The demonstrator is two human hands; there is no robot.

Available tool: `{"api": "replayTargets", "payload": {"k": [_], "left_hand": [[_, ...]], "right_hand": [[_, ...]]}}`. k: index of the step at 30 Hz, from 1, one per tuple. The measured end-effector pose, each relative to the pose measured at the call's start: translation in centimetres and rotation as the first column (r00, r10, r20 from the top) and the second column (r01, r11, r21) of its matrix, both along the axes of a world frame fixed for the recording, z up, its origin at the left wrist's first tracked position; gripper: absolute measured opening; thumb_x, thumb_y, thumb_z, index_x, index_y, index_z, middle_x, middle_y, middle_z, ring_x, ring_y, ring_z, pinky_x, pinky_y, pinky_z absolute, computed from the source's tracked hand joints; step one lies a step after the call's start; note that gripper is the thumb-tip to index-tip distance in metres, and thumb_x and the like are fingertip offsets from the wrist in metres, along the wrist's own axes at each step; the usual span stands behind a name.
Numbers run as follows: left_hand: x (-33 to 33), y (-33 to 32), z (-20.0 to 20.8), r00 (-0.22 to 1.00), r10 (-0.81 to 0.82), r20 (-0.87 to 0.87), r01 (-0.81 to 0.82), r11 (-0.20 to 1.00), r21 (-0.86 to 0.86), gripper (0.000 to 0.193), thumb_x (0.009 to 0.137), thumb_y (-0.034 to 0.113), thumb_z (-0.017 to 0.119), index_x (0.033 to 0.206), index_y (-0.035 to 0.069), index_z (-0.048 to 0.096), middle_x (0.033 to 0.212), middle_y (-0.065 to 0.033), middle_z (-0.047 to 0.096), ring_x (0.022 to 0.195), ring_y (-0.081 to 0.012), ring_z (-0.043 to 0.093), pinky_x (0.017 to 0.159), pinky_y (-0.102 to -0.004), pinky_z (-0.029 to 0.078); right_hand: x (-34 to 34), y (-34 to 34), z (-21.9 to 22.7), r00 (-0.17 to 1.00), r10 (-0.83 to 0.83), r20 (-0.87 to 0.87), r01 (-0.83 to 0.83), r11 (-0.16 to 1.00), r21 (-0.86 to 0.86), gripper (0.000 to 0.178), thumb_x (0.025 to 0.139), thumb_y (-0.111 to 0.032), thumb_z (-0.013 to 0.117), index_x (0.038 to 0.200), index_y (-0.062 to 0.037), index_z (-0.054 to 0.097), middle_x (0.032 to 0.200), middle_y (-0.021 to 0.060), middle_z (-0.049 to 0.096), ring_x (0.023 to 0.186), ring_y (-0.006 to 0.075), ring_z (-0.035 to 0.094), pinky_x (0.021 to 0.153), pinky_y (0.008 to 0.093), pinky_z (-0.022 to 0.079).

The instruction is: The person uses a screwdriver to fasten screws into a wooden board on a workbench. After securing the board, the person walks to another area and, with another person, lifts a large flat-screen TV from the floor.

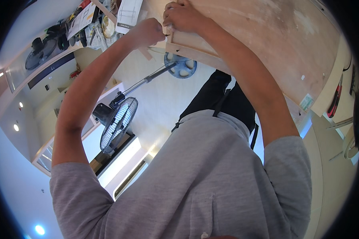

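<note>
My left hand (146, 32) is closed beside the corner of a wooden panel (263, 44). A small dark tip (166, 35) shows at its fingers, too small to name, and the rest of what it grips is hidden. Just right of it, my right hand (182, 16) rests with curled fingers on the wood near the same corner. Whether it pinches anything is hard to make out. Along the panel's near edge runs a pale wooden strip (197, 55), with a small dark screw-like spot (177, 50) on it.
A standing fan (119, 124) with a round blue-grey base (186, 72) stands to the left. Printed sheets (129, 15), plastic bags (96, 35) and tools crowd a surface at far left. A red and black cutter (336, 99) lies at right.
</note>
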State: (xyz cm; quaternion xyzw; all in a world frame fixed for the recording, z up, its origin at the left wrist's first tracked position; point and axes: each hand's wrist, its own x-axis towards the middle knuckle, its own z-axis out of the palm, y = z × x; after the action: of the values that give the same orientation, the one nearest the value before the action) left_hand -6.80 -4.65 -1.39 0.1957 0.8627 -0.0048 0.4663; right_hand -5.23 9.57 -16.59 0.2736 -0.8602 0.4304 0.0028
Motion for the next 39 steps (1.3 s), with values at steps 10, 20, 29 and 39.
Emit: {"api": "replayTargets", "payload": {"k": [10, 20, 29, 39], "left_hand": [[0.2, -0.2, -0.4, 0.98, 0.196, -0.019, -0.197, 0.979, -0.049, 0.023, 0.081, 0.016, 0.064, 0.08, -0.007, 0.069, 0.063, -0.0109, 0.064, 0.058, -0.0177, 0.063, 0.055, -0.0343, 0.048], [0.1, 0.4, -0.1, 0.985, 0.172, -0.007, -0.172, 0.982, -0.079, 0.023, 0.081, 0.016, 0.065, 0.08, -0.006, 0.07, 0.064, -0.011, 0.065, 0.057, -0.0179, 0.062, 0.054, -0.0339, 0.048], [0.3, 0.7, 0.1, 0.972, 0.234, -0.029, -0.236, 0.967, -0.099, 0.024, 0.08, 0.017, 0.067, 0.082, -0.007, 0.071, 0.064, -0.012, 0.065, 0.057, -0.0183, 0.062, 0.052, -0.0338, 0.048], [0.7, 0.6, -0.8, 0.981, -0.04, -0.192, 0.016, 0.992, -0.122, 0.026, 0.078, 0.021, 0.069, 0.089, -0.002, 0.074, 0.077, -0.0167, 0.072, 0.067, -0.0274, 0.07, 0.064, -0.0399, 0.054]], "right_hand": [[0.4, 0.9, 0.4, 0.995, 0.065, -0.08, -0.064, 0.998, 0.013, 0.015, 0.087, -0.023, 0.069, 0.093, -0.0212, 0.083, 0.107, -0.0028, 0.073, 0.122, 0.02, 0.056, 0.097, 0.0521, 0.035], [0.5, 1.0, 0.4, 0.994, 0.055, -0.09, -0.056, 0.998, -0.001, 0.016, 0.087, -0.022, 0.068, 0.094, -0.0224, 0.083, 0.107, -0.0035, 0.073, 0.123, 0.0194, 0.055, 0.096, 0.0527, 0.035], [0.4, 0.7, 0.6, 0.997, 0.053, -0.049, -0.053, 0.999, -0.006, 0.015, 0.087, -0.021, 0.068, 0.092, -0.0208, 0.082, 0.106, -0.0019, 0.073, 0.124, 0.0203, 0.055, 0.096, 0.0535, 0.037], [0.2, 0.4, 0.9, 1.0, -0.004, 0.01, 0.003, 0.998, 0.057, 0.012, 0.08, -0.02, 0.074, 0.09, -0.0167, 0.079, 0.106, 0.004, 0.072, 0.122, 0.0229, 0.058, 0.095, 0.0553, 0.04]]}}
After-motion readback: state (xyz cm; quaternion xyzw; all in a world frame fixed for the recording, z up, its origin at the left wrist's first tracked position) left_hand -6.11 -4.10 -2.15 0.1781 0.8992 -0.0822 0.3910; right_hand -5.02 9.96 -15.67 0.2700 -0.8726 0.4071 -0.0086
